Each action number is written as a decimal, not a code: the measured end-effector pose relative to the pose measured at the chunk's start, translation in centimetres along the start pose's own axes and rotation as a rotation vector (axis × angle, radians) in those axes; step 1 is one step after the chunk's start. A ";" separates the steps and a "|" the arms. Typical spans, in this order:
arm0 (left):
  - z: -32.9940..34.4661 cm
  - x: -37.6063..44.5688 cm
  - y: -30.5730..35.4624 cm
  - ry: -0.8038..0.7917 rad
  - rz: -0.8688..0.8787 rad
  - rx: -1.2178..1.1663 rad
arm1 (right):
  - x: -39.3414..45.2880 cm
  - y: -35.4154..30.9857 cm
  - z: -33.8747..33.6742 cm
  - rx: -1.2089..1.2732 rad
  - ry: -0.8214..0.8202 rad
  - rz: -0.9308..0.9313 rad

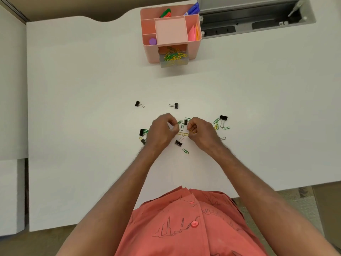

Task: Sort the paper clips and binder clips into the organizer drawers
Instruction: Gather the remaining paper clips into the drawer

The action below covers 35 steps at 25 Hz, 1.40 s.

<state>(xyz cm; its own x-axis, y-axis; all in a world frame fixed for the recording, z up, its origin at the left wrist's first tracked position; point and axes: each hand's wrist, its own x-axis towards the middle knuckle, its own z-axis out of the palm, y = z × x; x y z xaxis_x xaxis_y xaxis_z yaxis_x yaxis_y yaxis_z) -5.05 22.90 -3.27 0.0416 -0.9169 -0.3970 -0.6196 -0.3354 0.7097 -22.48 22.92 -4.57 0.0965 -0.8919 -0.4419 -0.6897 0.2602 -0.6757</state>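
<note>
Green and yellow paper clips and black binder clips lie scattered on the white table in front of me. My left hand is curled over the pile and pinches a green paper clip at its fingertips. My right hand is curled beside it with yellow paper clips in its fingers. Further away stands the pink organizer. Its clear drawer is pulled out and holds several green and yellow paper clips.
Two binder clips lie apart beyond my hands, and another sits to the right among green clips. The organizer's top compartments hold markers, sticky notes and a purple item. An open cable tray is set into the table at the far right.
</note>
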 end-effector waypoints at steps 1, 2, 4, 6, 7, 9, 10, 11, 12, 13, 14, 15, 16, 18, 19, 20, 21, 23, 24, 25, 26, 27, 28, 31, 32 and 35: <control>-0.9 0.8 0.7 0.051 0.024 -0.003 | 0.2 0.0 -0.4 0.064 -0.019 0.039; -1.9 2.0 1.5 0.110 0.063 0.007 | 0.4 0.0 -0.8 0.103 -0.040 0.073; -4.2 5.1 3.7 0.225 0.142 0.044 | 0.6 -0.1 -1.4 0.128 -0.074 0.111; -6.4 8.5 6.3 0.332 0.172 0.123 | 0.7 -0.3 -1.9 0.168 -0.077 0.125; -7.4 10.2 7.6 0.373 0.170 0.169 | 0.9 -0.5 -2.2 0.201 -0.069 0.127; -8.5 13.0 9.3 0.412 0.155 0.286 | 1.1 -1.1 -2.9 0.264 -0.041 0.126; -8.6 14.2 9.7 0.410 0.147 0.355 | 1.4 -1.6 -3.3 0.289 -0.019 0.122; -8.6 15.1 9.8 0.402 0.141 0.412 | 1.7 -2.2 -3.9 0.310 0.008 0.110; -8.4 15.7 9.8 0.389 0.137 0.445 | 2.2 -2.9 -4.5 0.327 0.045 0.089; -8.3 15.9 9.6 0.381 0.140 0.456 | 2.9 -3.8 -5.2 0.345 0.091 0.054; -8.1 16.0 9.3 0.376 0.147 0.452 | 3.8 -4.7 -5.9 0.358 0.147 0.007; -7.9 15.9 8.9 0.377 0.152 0.433 | 5.1 -5.7 -6.5 0.363 0.203 -0.044; -7.6 15.5 8.4 0.383 0.154 0.396 | 6.4 -6.9 -7.2 0.354 0.261 -0.101; -7.0 14.1 7.0 0.395 0.150 0.314 | 9.6 -9.5 -8.3 0.292 0.372 -0.227; -6.7 13.1 6.1 0.394 0.148 0.290 | 11.2 -10.7 -8.7 0.243 0.413 -0.293; -6.3 11.9 5.0 0.386 0.148 0.274 | 12.8 -11.8 -8.9 0.187 0.435 -0.349; -5.9 10.5 3.8 0.376 0.147 0.261 | 14.4 -12.7 -9.0 0.120 0.446 -0.388; -5.5 7.9 1.4 0.371 0.123 0.231 | 17.0 -13.6 -8.7 -0.036 0.445 -0.431; -5.5 6.8 0.0 0.369 0.089 0.213 | 17.9 -13.7 -8.3 -0.103 0.424 -0.439; -5.7 5.9 -1.3 0.361 0.050 0.190 | 18.4 -13.7 -8.1 -0.146 0.399 -0.443; -5.8 5.1 -2.5 0.350 0.016 0.163 | 18.6 -13.6 -7.9 -0.163 0.379 -0.450; -6.1 4.3 -3.6 0.338 -0.005 0.138 | 18.5 -13.5 -7.8 -0.156 0.373 -0.464; -6.3 3.6 -4.6 0.323 -0.011 0.125 | 18.1 -13.3 -7.7 -0.135 0.390 -0.481; -6.7 1.7 -6.5 0.245 -0.021 0.162 | 15.2 -11.7 -7.3 -0.026 0.473 -0.505; -6.6 1.1 -6.9 0.214 -0.036 0.179 | 13.8 -10.8 -6.8 0.014 0.479 -0.497; -6.3 -0.3 -7.1 0.086 -0.043 0.256 | 8.5 -7.1 -4.4 0.075 0.414 -0.422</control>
<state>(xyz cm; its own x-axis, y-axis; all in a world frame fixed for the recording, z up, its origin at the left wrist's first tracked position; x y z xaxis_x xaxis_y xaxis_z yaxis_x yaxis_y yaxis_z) 4.32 24.18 -4.56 0.1318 -0.9217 -0.3648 -0.7932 -0.3188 0.5188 -19.90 11.84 -0.96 0.0531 -0.9900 0.1304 -0.5984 -0.1361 -0.7895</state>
